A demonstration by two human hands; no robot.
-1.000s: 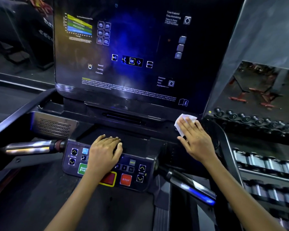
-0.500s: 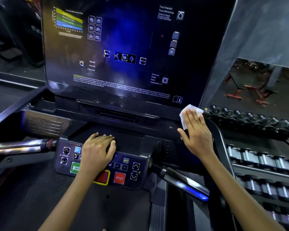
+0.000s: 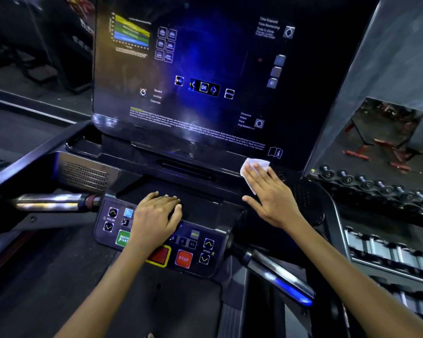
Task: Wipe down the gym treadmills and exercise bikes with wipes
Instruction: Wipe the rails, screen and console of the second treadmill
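A white wipe (image 3: 254, 167) is pressed flat under the right hand (image 3: 271, 193) at centre right, just below the treadmill screen (image 3: 205, 69). The button panel (image 3: 193, 242) at lower centre is covered by the left hand (image 3: 156, 218).

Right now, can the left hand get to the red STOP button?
Probably yes. The left hand rests on the button panel, and the STOP button sits uncovered just beside its wrist. Nothing blocks the way.

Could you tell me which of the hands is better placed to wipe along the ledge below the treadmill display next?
Right. The right hand presses the wipe flat there; the left hand rests wipeless on the keypad.
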